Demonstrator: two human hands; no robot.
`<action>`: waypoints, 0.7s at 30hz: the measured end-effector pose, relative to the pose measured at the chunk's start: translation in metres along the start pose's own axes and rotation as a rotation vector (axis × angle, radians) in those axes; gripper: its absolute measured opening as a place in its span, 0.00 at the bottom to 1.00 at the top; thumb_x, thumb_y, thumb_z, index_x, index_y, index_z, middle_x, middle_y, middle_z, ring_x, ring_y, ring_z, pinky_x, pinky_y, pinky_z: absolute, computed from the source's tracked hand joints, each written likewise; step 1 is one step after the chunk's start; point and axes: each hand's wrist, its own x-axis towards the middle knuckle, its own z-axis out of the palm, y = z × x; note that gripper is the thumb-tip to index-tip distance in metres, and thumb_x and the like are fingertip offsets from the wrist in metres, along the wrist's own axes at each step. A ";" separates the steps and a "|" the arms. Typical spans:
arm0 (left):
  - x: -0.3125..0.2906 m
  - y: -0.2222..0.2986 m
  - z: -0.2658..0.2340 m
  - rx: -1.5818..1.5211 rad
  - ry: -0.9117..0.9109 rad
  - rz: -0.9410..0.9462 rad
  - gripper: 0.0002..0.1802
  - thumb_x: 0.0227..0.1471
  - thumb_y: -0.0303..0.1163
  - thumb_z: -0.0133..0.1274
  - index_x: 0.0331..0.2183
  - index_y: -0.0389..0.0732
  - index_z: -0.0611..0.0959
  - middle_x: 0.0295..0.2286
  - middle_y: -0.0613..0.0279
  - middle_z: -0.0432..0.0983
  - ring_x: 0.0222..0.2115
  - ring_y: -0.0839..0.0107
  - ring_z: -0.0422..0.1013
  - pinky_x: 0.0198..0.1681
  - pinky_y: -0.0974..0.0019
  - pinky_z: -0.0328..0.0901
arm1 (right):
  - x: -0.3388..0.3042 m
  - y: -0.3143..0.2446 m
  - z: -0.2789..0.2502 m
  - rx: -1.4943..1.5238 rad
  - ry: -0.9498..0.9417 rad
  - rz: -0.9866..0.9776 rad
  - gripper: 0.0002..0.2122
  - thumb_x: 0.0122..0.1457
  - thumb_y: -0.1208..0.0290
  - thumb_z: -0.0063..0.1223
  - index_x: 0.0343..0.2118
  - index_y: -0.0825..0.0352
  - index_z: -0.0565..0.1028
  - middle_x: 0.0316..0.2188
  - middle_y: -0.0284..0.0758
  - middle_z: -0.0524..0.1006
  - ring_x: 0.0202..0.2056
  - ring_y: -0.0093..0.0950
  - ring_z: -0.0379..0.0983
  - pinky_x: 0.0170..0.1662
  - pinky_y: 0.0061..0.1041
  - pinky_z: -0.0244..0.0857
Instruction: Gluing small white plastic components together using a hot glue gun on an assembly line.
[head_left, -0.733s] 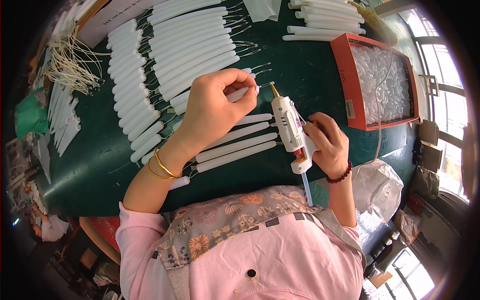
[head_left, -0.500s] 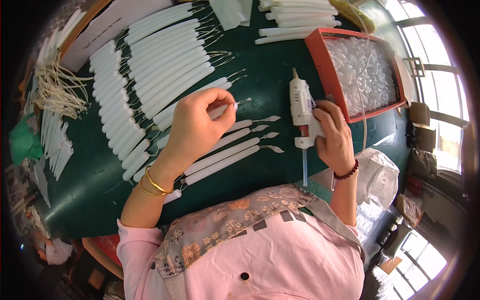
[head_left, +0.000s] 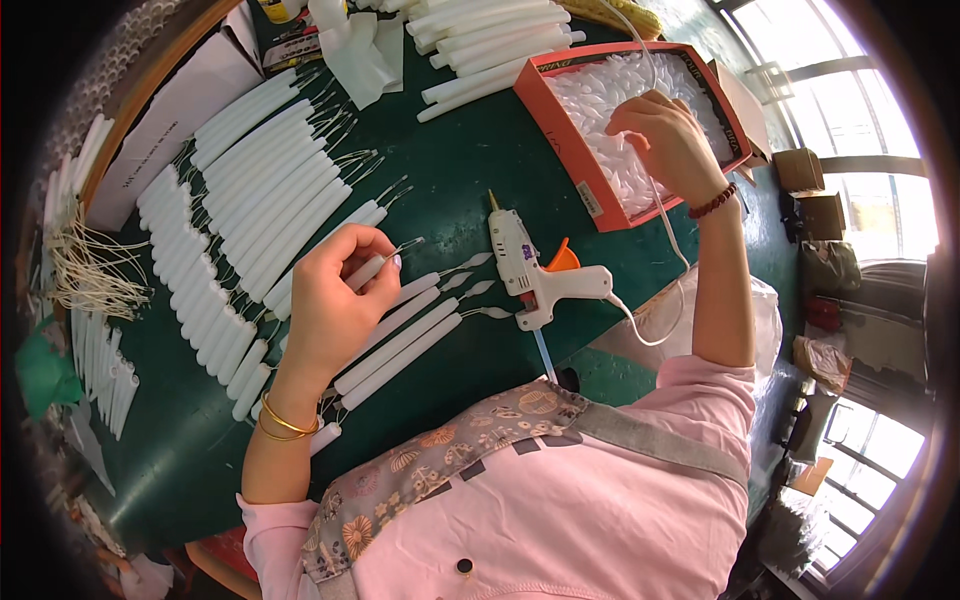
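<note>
My left hand (head_left: pixel 345 290) is closed, pinching a white candle-shaped stick (head_left: pixel 366 272) near its top, where a thin wire tip sticks out past the fingers. My right hand (head_left: pixel 672 150) hovers over a red box (head_left: pixel 570 165) full of clear flame-shaped plastic pieces (head_left: pixel 610 100). Its fingers are curved but apart, with nothing visible between them. On the table between my hands lies a white glue gun (head_left: pixel 515 255) with an orange trigger and a glue stick at its rear. Beside my left hand are several white sticks (head_left: pixel 400 360) with flame-shaped tips.
Rows of white sticks (head_left: pixel 270 200) with wire ends cover the green table's left side. More white tubes (head_left: pixel 500 40) are stacked at the back. A bundle of pale wires (head_left: pixel 95 260) hangs at far left. The glue gun's white cord (head_left: pixel 683 290) loops beneath my right forearm.
My right hand has let go of the glue gun and moved up and right over the red box. The gun now lies on the table. My left hand still pinches the white stick.
</note>
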 end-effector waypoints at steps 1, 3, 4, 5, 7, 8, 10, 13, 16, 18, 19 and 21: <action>-0.001 0.001 -0.001 0.013 -0.001 -0.011 0.04 0.53 0.21 0.61 0.33 0.35 0.82 0.23 0.67 0.76 0.22 0.81 0.69 0.27 0.74 0.66 | 0.002 0.002 0.004 0.006 -0.068 0.043 0.08 0.56 0.78 0.65 0.38 0.62 0.83 0.43 0.30 0.82 0.51 0.32 0.75 0.59 0.35 0.64; -0.003 0.002 -0.003 0.024 0.002 -0.029 0.04 0.53 0.21 0.61 0.33 0.35 0.82 0.23 0.67 0.76 0.22 0.81 0.69 0.27 0.75 0.66 | 0.002 0.008 0.010 -0.005 -0.077 0.046 0.08 0.55 0.79 0.64 0.38 0.61 0.83 0.42 0.29 0.82 0.51 0.32 0.75 0.57 0.35 0.65; -0.003 0.002 -0.004 0.025 0.008 -0.013 0.04 0.53 0.21 0.61 0.33 0.35 0.82 0.23 0.67 0.76 0.22 0.81 0.69 0.28 0.75 0.66 | 0.002 0.009 0.013 -0.019 -0.084 0.062 0.08 0.55 0.79 0.63 0.38 0.61 0.84 0.41 0.29 0.83 0.50 0.31 0.75 0.56 0.35 0.66; -0.003 0.001 -0.004 0.025 0.011 0.003 0.04 0.53 0.20 0.61 0.33 0.35 0.82 0.23 0.67 0.76 0.22 0.81 0.70 0.28 0.75 0.67 | 0.001 0.008 0.018 -0.003 -0.045 0.053 0.08 0.55 0.77 0.63 0.38 0.61 0.83 0.39 0.30 0.82 0.50 0.32 0.75 0.55 0.35 0.66; -0.002 -0.001 -0.004 0.004 0.012 0.002 0.04 0.53 0.21 0.61 0.33 0.35 0.82 0.24 0.66 0.77 0.23 0.80 0.71 0.29 0.74 0.68 | 0.000 0.004 0.018 -0.042 -0.063 0.092 0.07 0.56 0.76 0.64 0.38 0.61 0.83 0.39 0.31 0.82 0.48 0.32 0.76 0.56 0.35 0.66; -0.004 -0.002 -0.006 -0.011 0.021 0.000 0.04 0.53 0.21 0.61 0.33 0.35 0.83 0.25 0.66 0.78 0.23 0.80 0.72 0.29 0.74 0.68 | 0.002 -0.004 0.018 -0.076 -0.075 0.124 0.07 0.56 0.76 0.64 0.38 0.62 0.83 0.39 0.31 0.82 0.47 0.33 0.76 0.56 0.35 0.65; -0.004 0.001 -0.004 0.004 0.028 0.022 0.04 0.53 0.21 0.62 0.33 0.34 0.83 0.26 0.64 0.79 0.24 0.79 0.73 0.30 0.74 0.69 | -0.002 -0.025 0.005 -0.011 0.089 0.081 0.09 0.57 0.79 0.61 0.41 0.64 0.83 0.37 0.34 0.81 0.39 0.33 0.79 0.46 0.32 0.71; -0.005 0.002 -0.003 0.016 0.032 0.075 0.04 0.53 0.21 0.62 0.34 0.34 0.84 0.27 0.62 0.81 0.26 0.77 0.75 0.32 0.73 0.71 | -0.006 -0.098 -0.007 0.351 0.226 0.225 0.11 0.61 0.83 0.58 0.45 0.67 0.83 0.38 0.34 0.83 0.37 0.25 0.80 0.42 0.24 0.72; -0.006 0.002 -0.002 0.006 0.033 0.114 0.05 0.53 0.20 0.63 0.34 0.34 0.84 0.28 0.60 0.82 0.27 0.75 0.77 0.32 0.73 0.72 | -0.004 -0.163 0.000 1.232 0.099 0.363 0.10 0.65 0.85 0.54 0.47 0.75 0.81 0.45 0.36 0.84 0.42 0.21 0.80 0.46 0.20 0.75; -0.005 0.002 -0.002 -0.009 0.039 0.130 0.05 0.53 0.20 0.63 0.34 0.34 0.84 0.29 0.60 0.82 0.27 0.74 0.78 0.31 0.72 0.72 | 0.000 -0.185 0.014 1.397 0.073 0.378 0.10 0.64 0.86 0.56 0.48 0.76 0.80 0.45 0.38 0.84 0.41 0.22 0.81 0.45 0.21 0.77; -0.006 0.002 -0.002 -0.003 0.038 0.126 0.05 0.53 0.20 0.63 0.34 0.34 0.84 0.29 0.60 0.82 0.27 0.74 0.78 0.31 0.72 0.72 | 0.003 -0.191 0.019 1.404 0.073 0.379 0.10 0.64 0.86 0.56 0.48 0.76 0.80 0.45 0.38 0.84 0.41 0.22 0.81 0.45 0.21 0.77; -0.007 0.003 -0.002 -0.002 0.039 0.124 0.05 0.52 0.20 0.63 0.34 0.34 0.84 0.29 0.60 0.82 0.28 0.73 0.78 0.31 0.72 0.73 | 0.008 -0.198 0.026 1.471 0.043 0.423 0.10 0.64 0.86 0.56 0.48 0.77 0.79 0.44 0.40 0.84 0.41 0.23 0.82 0.45 0.22 0.79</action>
